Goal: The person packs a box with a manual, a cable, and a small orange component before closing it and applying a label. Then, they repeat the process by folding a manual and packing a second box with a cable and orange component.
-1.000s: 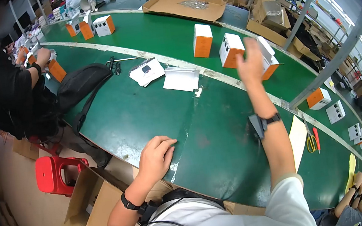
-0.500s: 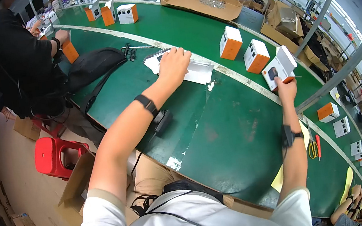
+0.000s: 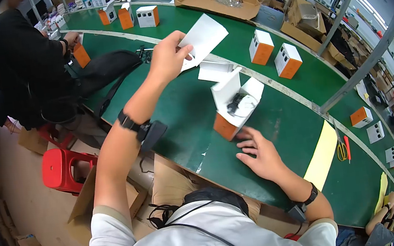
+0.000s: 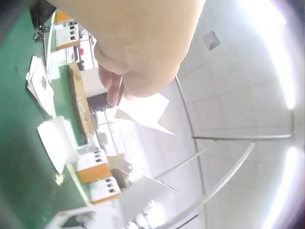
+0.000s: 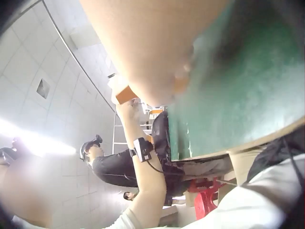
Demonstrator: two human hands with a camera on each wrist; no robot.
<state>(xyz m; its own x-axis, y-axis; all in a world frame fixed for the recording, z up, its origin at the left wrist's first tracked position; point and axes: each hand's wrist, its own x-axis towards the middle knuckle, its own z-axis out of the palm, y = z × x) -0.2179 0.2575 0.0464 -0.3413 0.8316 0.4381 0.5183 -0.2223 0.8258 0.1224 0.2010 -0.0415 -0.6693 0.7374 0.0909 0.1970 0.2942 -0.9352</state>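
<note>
My left hand (image 3: 167, 59) pinches a white paper leaflet (image 3: 206, 36) between thumb and fingers, raised above the table's far side. The leaflet (image 4: 145, 109) also shows beyond the fingers in the left wrist view. Below it lies a stack of printed papers (image 4: 40, 86), mostly covered by the hand in the head view. A white folded card (image 3: 214, 71) lies beside the stack. In front of me is an orange and white box (image 3: 226, 125) with its lid up and a dark coiled cable (image 3: 240, 102) inside. My right hand (image 3: 263, 156) has loosely spread fingers close to the box's lower side.
Two closed boxes (image 3: 260, 47) (image 3: 288, 61) stand on the green belt beyond a pale rail. Yellow paper (image 3: 322, 156), scissors (image 3: 342, 149) and a red-handled tool (image 3: 347, 148) lie to the right. A black bag (image 3: 106, 73) and another person (image 3: 25, 66) are at the left.
The open box has come from the belt to the table in front of me, and my right hand's fingers have loosened. My left hand has lifted a leaflet from the stack.
</note>
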